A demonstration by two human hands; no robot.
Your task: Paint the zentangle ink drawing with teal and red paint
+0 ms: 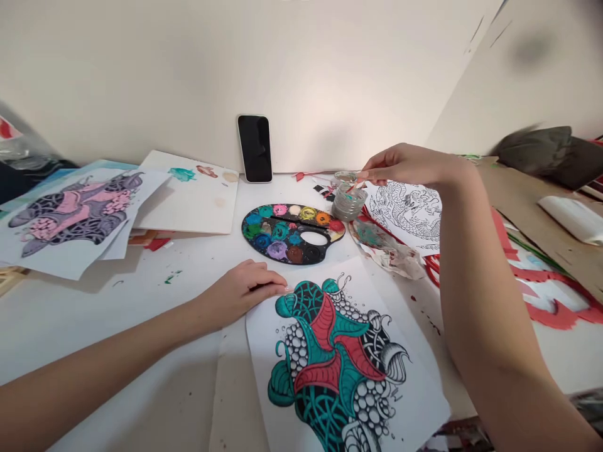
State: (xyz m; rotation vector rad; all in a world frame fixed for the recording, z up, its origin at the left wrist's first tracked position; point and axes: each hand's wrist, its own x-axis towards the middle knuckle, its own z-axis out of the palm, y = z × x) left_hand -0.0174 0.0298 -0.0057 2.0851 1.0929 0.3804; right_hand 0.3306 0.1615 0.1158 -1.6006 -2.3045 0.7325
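My right hand pinches a thin paintbrush over a ribbed clear jar of murky water, with the brush tip inside the jar's mouth. My left hand lies on the table, its thumb and fingers at the upper left edge of a patterned sheet. That sheet carries a swirling leaf design, partly painted teal and red, with other parts black and white. Just beyond it lies a black oval palette with wells of many paint colours. A paint-stained cloth is beside the jar.
A phone leans upright against the wall. At left are a pink-and-purple painted sheet and a white board with paint smears. A dragon line drawing, red cut-outs and brown cardboard lie at right.
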